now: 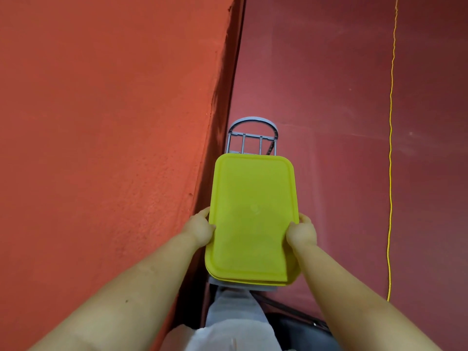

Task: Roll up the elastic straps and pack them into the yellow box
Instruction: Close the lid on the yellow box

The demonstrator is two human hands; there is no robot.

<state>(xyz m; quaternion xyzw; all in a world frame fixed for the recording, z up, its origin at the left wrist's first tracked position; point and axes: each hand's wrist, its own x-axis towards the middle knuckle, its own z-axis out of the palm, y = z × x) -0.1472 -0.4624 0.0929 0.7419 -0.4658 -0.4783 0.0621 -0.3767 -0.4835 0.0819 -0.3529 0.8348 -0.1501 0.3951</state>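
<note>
Bare forearms [141,282], no sleeves showing (light grey trousers [235,323] below).

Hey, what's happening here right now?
A person is holding a lidded yellow box with both hands, the left hand gripping its left edge and the right hand its right edge. The lid is on. No elastic straps are in view. A grey rack sits beyond the box.

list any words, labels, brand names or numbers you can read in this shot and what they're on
None: no readable text appears anywhere in this view.
The yellow plastic box lid, gripped at its sides by the left hand and right hand, has only a faint round moulded mark near its middle, too faint to read.
The grey metal rack and the thin yellow cord carry no lettering.
</note>
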